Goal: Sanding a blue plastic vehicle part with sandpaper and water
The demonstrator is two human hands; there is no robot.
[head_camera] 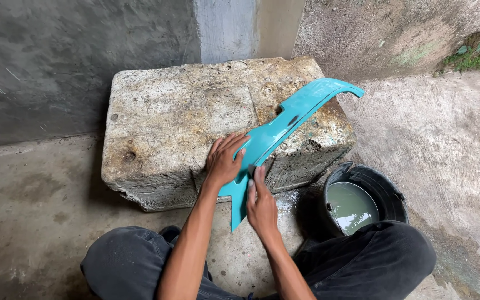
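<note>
Turquoise plastic panel (284, 125), long and curved, lay slantwise across the near right edge of a worn concrete block (184, 111), its lower tip hanging off toward the person's knees. At left, the left hand (224, 160) lay with fingers spread flat on the panel's lower part, seemingly to pin it against the block. Just right, the right hand (261, 204) pressed its fingertips together on what may have been a small abrasive pad, too hidden to tell. Farther right, a black bucket (387, 186) of cloudy water stood near.
</note>
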